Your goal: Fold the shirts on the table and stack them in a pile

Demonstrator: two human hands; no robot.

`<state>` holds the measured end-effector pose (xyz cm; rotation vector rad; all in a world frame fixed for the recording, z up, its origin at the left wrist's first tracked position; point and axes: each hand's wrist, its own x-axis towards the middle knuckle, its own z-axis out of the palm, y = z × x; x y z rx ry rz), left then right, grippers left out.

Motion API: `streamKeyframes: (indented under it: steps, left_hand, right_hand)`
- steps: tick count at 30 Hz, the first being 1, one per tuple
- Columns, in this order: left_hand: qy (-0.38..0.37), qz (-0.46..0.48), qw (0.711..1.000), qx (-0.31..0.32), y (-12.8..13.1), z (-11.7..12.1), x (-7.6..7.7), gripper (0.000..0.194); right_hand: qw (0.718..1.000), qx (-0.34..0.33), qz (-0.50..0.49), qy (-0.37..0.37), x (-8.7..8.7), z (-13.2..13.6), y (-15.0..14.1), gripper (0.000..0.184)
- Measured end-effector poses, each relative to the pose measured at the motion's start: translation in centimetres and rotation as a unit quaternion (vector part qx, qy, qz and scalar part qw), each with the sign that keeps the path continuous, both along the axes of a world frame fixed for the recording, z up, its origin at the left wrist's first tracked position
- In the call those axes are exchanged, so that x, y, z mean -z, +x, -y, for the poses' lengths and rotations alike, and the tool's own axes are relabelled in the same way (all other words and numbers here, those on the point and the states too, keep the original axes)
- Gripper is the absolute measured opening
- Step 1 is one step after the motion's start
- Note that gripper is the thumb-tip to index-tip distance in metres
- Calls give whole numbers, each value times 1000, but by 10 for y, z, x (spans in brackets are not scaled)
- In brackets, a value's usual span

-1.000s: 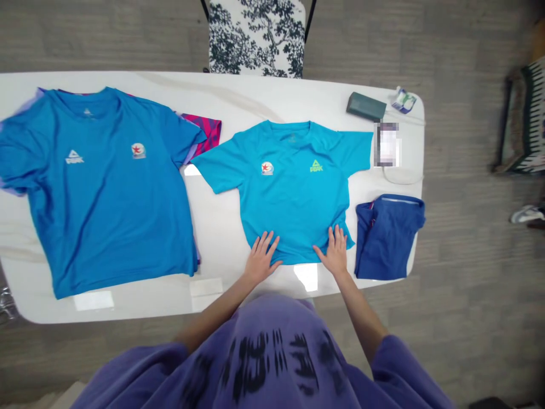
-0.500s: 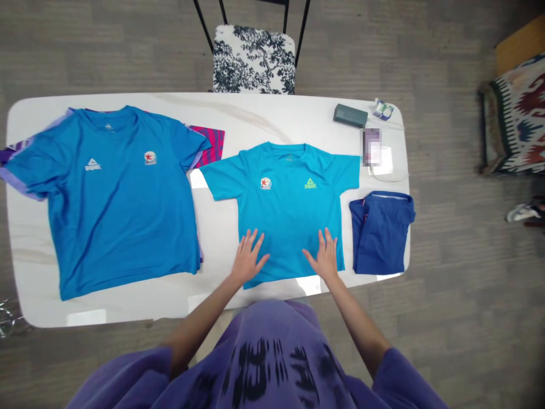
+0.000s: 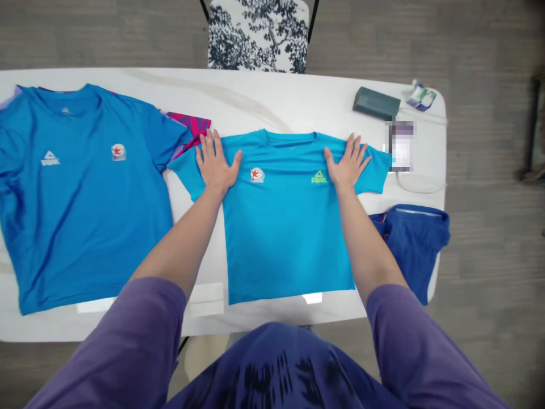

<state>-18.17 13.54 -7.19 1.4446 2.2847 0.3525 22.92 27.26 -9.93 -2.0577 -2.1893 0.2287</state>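
A turquoise T-shirt (image 3: 285,238) lies spread face up on the white table, its neckline away from me. A round badge and a green PEAK logo mark its chest. Flat on the sleeve and shoulder at the shirt's left side rests my left hand (image 3: 217,165), fingers spread. My right hand (image 3: 347,165) presses on the opposite shoulder, open too, with the fingers pointing away from me. Neither hand grips any cloth.
Left of it, a larger blue T-shirt (image 3: 89,210) covers other garments, with a pink patterned piece (image 3: 193,126) showing. A folded navy garment (image 3: 415,244) lies right on the table (image 3: 204,326). Behind are a dark green case (image 3: 376,103), a small packet (image 3: 421,96) and a patterned chair (image 3: 258,37).
Both hands have slid from the lower part of the turquoise T-shirt up to its shoulders and moved farther apart. The camera view has come closer to the table.
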Motion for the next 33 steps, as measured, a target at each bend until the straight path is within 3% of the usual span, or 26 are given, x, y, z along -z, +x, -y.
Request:
streamKeyframes:
  steps: [4, 7, 10, 13, 19, 23, 25, 27, 30, 33]
  left_hand:
    - [-25, 5, 1000, 13, -13, -13, 5, 135]
    - [-13, 18, 1000, -8, -13, -12, 2, 124]
    - [16, 32, 998, 50, 2, -13, 2, 119]
    - [47, 60, 991, 114, 23, -34, 12, 119]
    - [73, 110, 983, 126, 36, -96, 36, 121]
    - [53, 76, 988, 122, 33, -102, 25, 129]
    - [63, 50, 990, 118, 37, -79, 8, 124]
    - [74, 44, 991, 102, 46, -30, -11, 115]
    - [54, 67, 995, 55, 69, 89, -28, 112]
    - [2, 69, 997, 21, 97, 228, -22, 121]
  right_hand:
    - [998, 27, -15, -52, 4, -17, 21, 99]
    - [997, -29, -48, -61, -1, -15, 46, 90]
    - [996, -41, -36, -65, -4, -8, 56, 89]
    - [997, -56, -20, -51, -6, -11, 39, 94]
    - [969, -231, -32, -86, 4, -54, -38, 94]
    - [973, -215, -44, -72, 3, -61, -61, 101]
    - [982, -177, -53, -29, -9, -35, -51, 99]
    - [989, -139, -58, 3, -22, 22, -26, 95]
    - [989, -126, -69, -20, -32, 153, 30, 94]
    - [991, -91, -80, -50, -27, 291, 80, 96]
